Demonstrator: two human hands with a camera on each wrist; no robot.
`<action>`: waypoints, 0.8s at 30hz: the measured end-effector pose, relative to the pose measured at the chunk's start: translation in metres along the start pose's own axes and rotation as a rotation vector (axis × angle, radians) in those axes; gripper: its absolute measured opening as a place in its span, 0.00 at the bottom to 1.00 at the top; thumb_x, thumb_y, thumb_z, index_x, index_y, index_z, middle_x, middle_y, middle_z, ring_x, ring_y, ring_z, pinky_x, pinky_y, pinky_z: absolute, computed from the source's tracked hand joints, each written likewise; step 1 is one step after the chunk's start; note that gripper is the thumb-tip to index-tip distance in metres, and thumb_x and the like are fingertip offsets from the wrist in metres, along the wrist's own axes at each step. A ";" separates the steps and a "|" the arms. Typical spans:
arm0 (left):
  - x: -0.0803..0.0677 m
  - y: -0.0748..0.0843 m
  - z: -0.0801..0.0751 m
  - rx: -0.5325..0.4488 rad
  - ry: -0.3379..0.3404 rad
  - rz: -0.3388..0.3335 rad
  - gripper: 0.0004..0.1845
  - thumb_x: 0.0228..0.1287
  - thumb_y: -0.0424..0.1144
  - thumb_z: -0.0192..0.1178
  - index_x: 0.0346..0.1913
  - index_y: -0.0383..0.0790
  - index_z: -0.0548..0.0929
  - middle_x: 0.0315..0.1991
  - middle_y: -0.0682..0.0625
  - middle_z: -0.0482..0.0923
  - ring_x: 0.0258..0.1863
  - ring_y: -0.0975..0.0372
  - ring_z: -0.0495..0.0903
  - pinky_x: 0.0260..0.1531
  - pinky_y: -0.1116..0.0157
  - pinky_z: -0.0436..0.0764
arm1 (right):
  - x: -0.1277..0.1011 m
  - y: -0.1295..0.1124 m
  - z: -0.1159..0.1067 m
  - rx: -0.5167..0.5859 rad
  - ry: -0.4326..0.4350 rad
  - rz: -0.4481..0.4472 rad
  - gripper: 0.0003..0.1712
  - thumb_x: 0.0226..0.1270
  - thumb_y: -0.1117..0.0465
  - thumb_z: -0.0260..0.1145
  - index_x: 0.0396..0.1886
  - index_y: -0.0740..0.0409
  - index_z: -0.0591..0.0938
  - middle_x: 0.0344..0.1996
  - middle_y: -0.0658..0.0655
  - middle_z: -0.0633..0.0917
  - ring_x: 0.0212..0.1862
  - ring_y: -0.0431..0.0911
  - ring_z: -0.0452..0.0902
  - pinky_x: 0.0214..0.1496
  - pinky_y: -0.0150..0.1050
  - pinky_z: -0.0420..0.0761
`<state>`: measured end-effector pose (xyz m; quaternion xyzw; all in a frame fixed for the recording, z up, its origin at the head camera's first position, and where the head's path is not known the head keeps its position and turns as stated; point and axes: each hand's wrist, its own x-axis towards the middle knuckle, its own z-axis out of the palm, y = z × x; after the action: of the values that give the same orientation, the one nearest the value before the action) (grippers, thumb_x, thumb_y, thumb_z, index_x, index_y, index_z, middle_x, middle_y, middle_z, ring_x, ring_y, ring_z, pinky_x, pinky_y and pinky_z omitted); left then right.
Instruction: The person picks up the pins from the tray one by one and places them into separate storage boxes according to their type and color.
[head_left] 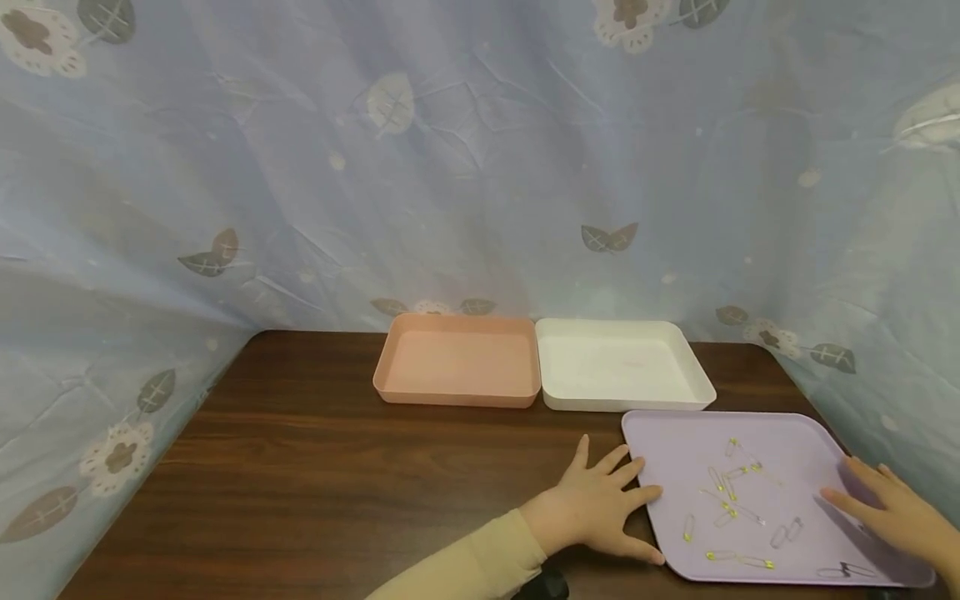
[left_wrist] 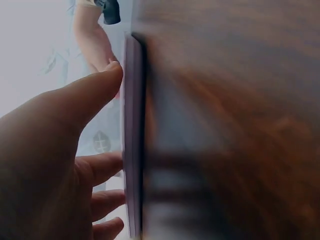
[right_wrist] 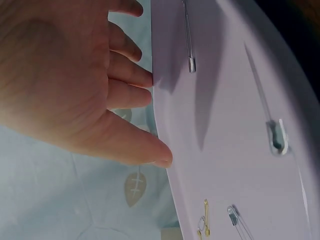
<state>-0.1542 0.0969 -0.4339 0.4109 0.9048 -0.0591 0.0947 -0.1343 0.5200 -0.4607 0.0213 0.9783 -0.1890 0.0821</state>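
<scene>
A lavender tray (head_left: 660, 437) lies on the right side of the table. Scattered on it are several safety pins, some with yellow heads (head_left: 768, 565), others plain silver (right_wrist: 276, 137). My left hand (head_left: 596, 508) is spread at the tray's left edge, its fingertips overlapping the rim; the left wrist view shows thumb and fingers along the tray's side (left_wrist: 134, 140). At the opposite edge is my right hand (head_left: 896, 517), fingers extended, its thumb over the rim in the right wrist view. Neither hand holds a pin.
A peach tray (head_left: 457, 367) and a white tray (head_left: 615, 371) stand side by side at the back of the brown wooden table (head_left: 315, 475). The lavender tray's back edge lies close to the white tray's front. Patterned blue cloth (head_left: 480, 167) hangs around the table.
</scene>
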 end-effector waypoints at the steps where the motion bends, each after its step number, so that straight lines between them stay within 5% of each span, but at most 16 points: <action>1: 0.000 0.000 0.000 0.002 -0.001 -0.002 0.42 0.54 0.83 0.35 0.73 0.79 0.45 0.78 0.65 0.41 0.79 0.64 0.38 0.74 0.42 0.45 | -0.001 -0.002 -0.001 0.006 0.000 -0.006 0.50 0.75 0.40 0.48 0.67 0.84 0.49 0.64 0.88 0.47 0.65 0.83 0.23 0.58 0.80 0.38; 17: -0.024 -0.014 0.006 0.001 0.012 -0.009 0.50 0.47 0.85 0.41 0.74 0.74 0.48 0.79 0.61 0.43 0.79 0.61 0.42 0.75 0.43 0.45 | -0.007 -0.046 -0.005 -0.006 -0.048 -0.041 0.51 0.72 0.40 0.54 0.69 0.81 0.51 0.65 0.87 0.49 0.67 0.83 0.29 0.59 0.79 0.44; 24: -0.046 -0.029 0.011 -0.042 0.039 -0.006 0.53 0.48 0.85 0.42 0.76 0.66 0.50 0.79 0.56 0.44 0.79 0.59 0.43 0.75 0.44 0.44 | -0.010 -0.071 0.001 -0.110 -0.047 -0.076 0.50 0.69 0.39 0.57 0.68 0.80 0.59 0.64 0.85 0.59 0.68 0.81 0.43 0.56 0.79 0.53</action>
<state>-0.1453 0.0422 -0.4334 0.4072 0.9088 -0.0323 0.0853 -0.1298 0.4537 -0.4341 -0.0249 0.9851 -0.1386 0.0990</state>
